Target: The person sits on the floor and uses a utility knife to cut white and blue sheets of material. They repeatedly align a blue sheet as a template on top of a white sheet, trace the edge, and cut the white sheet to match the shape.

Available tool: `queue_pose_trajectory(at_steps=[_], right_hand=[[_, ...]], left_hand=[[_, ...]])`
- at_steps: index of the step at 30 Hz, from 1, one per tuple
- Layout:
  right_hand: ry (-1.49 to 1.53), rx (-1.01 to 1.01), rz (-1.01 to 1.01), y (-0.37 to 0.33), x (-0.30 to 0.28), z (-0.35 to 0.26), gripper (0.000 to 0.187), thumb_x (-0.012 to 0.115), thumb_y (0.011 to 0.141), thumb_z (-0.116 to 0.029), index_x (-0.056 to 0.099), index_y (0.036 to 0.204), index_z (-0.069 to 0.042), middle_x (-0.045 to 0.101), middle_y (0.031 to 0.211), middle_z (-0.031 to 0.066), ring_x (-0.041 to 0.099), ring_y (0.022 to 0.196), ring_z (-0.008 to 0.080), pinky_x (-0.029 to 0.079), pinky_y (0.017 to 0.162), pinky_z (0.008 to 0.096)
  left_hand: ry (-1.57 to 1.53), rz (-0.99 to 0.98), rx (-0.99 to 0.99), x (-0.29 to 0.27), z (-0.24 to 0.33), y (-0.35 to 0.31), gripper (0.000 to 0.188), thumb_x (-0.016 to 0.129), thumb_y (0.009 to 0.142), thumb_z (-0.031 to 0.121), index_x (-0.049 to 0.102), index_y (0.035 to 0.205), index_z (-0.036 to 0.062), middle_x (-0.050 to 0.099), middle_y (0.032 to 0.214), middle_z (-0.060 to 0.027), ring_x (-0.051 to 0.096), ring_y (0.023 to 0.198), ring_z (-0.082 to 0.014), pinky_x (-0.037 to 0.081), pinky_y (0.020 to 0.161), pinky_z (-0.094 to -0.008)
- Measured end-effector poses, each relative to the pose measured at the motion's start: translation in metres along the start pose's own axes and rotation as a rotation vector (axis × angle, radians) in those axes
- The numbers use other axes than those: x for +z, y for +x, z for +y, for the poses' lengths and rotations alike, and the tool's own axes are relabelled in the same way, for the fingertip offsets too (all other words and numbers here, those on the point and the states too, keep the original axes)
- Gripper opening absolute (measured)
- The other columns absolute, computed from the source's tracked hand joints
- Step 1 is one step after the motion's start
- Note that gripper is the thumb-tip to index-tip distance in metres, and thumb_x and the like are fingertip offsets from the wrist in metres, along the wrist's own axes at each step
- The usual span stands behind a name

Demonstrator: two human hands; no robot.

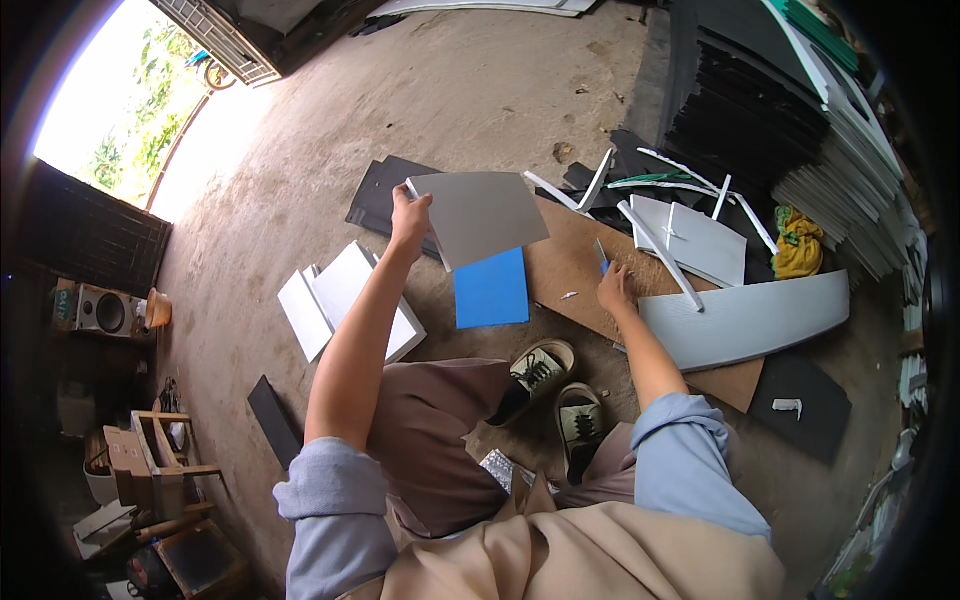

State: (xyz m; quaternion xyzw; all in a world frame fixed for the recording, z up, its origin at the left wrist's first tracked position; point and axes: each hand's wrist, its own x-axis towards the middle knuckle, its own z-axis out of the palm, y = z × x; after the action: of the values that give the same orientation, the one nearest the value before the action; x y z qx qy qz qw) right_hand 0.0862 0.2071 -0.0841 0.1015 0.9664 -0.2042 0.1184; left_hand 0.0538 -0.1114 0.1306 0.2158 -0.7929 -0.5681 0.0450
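My left hand point(408, 218) grips the left edge of a flat grey foam sheet point(485, 218), held up off the floor. My right hand point(617, 287) is closed on a blue-handled utility knife point(602, 257), its blade pointing away from me over a brown board point(570, 290). Below the raised sheet lies a blue square sheet point(492, 290). White panels point(350, 295) lie in a small pile near my left forearm, and a dark sheet point(370, 200) lies partly behind my left hand. A long pale curved-edge panel point(745, 318) rests right of my right hand.
White offcut strips point(660, 250) and white pieces point(700, 240) litter the right side, near a yellow cloth point(798, 245). Tall stacks of black sheets point(750, 120) and white sheets point(850, 170) stand far right. At left are a speaker point(103, 311) and wooden furniture point(165, 450).
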Motion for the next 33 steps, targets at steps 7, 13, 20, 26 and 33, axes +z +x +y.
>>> queue_pose_trajectory(at_steps=[7,13,20,26,33], right_hand=[[0.325,-0.082,0.2,0.026,-0.035,-0.066,0.042,0.054,0.078,-0.022,0.041,0.112,0.0,0.036,0.111,0.0227,0.043,0.101,0.0325,0.039,0.082,0.0417],[1.664,-0.245,-0.645,-0.064,-0.151,-0.219,0.06,0.04,0.086,-0.044,0.027,0.121,0.002,0.037,0.12,0.0221,0.052,0.098,0.0314,0.044,0.085,0.0389],[1.586,-0.335,-0.904,-0.095,-0.175,-0.231,0.029,0.043,0.082,-0.015,0.044,0.106,0.001,0.051,0.1,0.0109,0.054,0.089,0.0203,0.047,0.08,0.0373],[1.484,-0.412,-0.854,-0.122,-0.155,-0.239,0.053,0.047,0.072,0.003,0.027,0.121,0.002,0.046,0.106,0.0151,0.049,0.096,0.023,0.041,0.085,0.0366],[0.986,-0.471,-0.949,-0.13,-0.049,-0.304,0.051,0.051,0.075,-0.002,0.032,0.122,0.005,0.049,0.111,0.0148,0.052,0.097,0.0206,0.041,0.084,0.0318]], left_hand=[[-0.026,0.085,0.244,0.007,0.023,-0.031,0.043,0.049,0.081,0.008,0.032,0.121,0.0042,0.052,0.099,-0.0153,0.056,0.087,-0.023,0.048,0.065,-0.0328],[0.284,0.369,0.928,-0.019,0.064,-0.08,0.027,0.053,0.078,0.003,0.05,0.104,0.0045,0.053,0.094,-0.0122,0.056,0.083,-0.0299,0.047,0.068,-0.0366],[0.578,0.019,1.257,-0.044,0.038,-0.128,0.039,0.059,0.069,0.0,0.054,0.104,0.0139,0.051,0.094,-0.0061,0.053,0.087,-0.0215,0.051,0.067,-0.0328],[0.522,0.447,0.817,-0.08,-0.037,-0.155,0.046,0.058,0.077,0.022,0.041,0.118,0.0079,0.042,0.113,-0.012,0.041,0.109,-0.0263,0.028,0.097,-0.0423],[-0.215,0.507,0.161,-0.126,-0.155,-0.145,0.051,0.05,0.085,0.017,0.03,0.125,-0.0063,0.05,0.112,-0.0208,0.05,0.102,-0.0247,0.038,0.087,-0.0304]])
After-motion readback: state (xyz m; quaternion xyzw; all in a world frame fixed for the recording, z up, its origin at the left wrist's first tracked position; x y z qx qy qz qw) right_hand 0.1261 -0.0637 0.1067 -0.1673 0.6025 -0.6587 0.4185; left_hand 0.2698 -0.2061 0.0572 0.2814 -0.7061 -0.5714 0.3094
